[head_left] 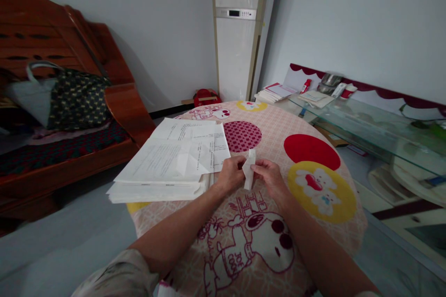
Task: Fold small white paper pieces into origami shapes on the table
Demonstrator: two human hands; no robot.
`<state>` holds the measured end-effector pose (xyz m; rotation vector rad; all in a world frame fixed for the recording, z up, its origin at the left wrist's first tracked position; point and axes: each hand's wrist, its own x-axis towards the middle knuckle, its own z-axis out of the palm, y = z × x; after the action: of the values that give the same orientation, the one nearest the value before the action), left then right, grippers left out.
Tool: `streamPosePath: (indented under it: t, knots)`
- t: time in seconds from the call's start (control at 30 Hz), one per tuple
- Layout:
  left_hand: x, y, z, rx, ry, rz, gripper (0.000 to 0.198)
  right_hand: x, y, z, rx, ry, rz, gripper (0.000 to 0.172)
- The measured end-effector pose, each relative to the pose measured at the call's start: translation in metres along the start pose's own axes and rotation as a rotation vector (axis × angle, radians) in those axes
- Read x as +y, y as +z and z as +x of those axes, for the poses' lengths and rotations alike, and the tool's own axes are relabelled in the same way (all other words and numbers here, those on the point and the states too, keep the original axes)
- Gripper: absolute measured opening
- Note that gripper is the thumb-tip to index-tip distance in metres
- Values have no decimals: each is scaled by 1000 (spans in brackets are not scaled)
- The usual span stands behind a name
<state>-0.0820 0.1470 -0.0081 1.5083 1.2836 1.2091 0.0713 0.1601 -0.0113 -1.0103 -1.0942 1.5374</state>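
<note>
Between my two hands a small piece of folded white paper (249,170) stands roughly upright over the table. My left hand (231,175) pinches its left side, fingers closed. From the right, my right hand (269,175) grips the opposite edge between thumb and fingers. Left of my hands lies a thick stack of printed sheets (163,158), its top pages slightly askew. A small folded white paper piece (193,158) rests on that stack. Beneath everything is a round table with a patterned pink tablecloth (272,125).
A glass-topped cabinet (379,125) stands at the right, carrying papers (315,98), a metal container (331,81) and a red-and-white cup (348,91). To the left is a wooden bench (125,106) with a dark patterned bag (78,97). A tall white air conditioner (235,51) stands behind the table.
</note>
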Motion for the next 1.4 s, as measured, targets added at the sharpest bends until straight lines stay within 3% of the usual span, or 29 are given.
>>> streamPosePath:
  t: [0.23, 0.47, 0.67, 1.17, 1.27, 1.4]
  knots:
    - [0, -3, 6, -47, -227, -525, 61, -7, 1, 0, 51, -62, -15, 20]
    - [4, -2, 3, -115, -143, -456, 45, -10, 3, -3, 70, -151, -79, 20]
    - [6, -1, 3, -73, -178, -512, 46, -11, 3, -5, -3, -119, -7, 19]
    - [4, 1, 3, -104, -160, -508, 47, -3, 3, -3, -102, -20, 53, 22]
    - [2, 0, 4, -99, -130, -426, 47, -4, 4, -4, -21, -95, -56, 19]
    - [0, -2, 4, -67, 14, -154, 41, -7, 3, -6, 109, -312, -304, 16]
